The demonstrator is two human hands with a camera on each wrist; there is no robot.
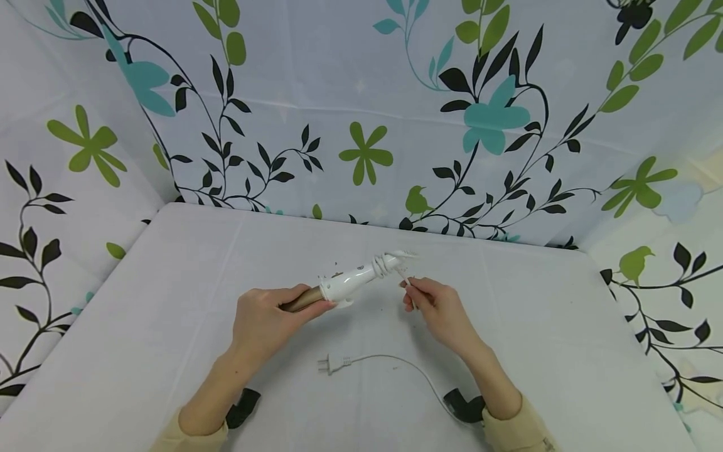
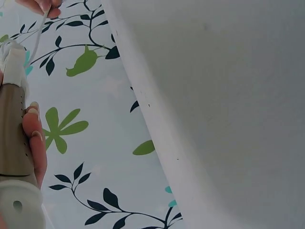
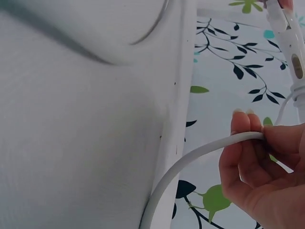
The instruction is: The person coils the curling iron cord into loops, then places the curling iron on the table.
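Observation:
My left hand (image 1: 264,317) grips the bronze barrel of a hair styling iron (image 1: 346,284), whose white handle points up and to the right. Part of its white cord (image 3: 200,150) is wound in several loops around the handle's end. My right hand (image 1: 443,314) pinches that cord between thumb and fingers, just beyond the loops. Seen from the left wrist, fingers curl along the bronze barrel (image 2: 13,131), and its white end cap (image 2: 21,202) is close to the camera. A brown oval panel (image 3: 297,66) shows on the handle in the right wrist view.
On the white table (image 1: 565,326), a two-pin plug (image 1: 336,364) lies in front, its cord curving right toward my right wrist. Black pieces (image 1: 243,408) sit by both wrists. Patterned cloth (image 1: 316,81) with leaves and flowers hangs behind and at the sides.

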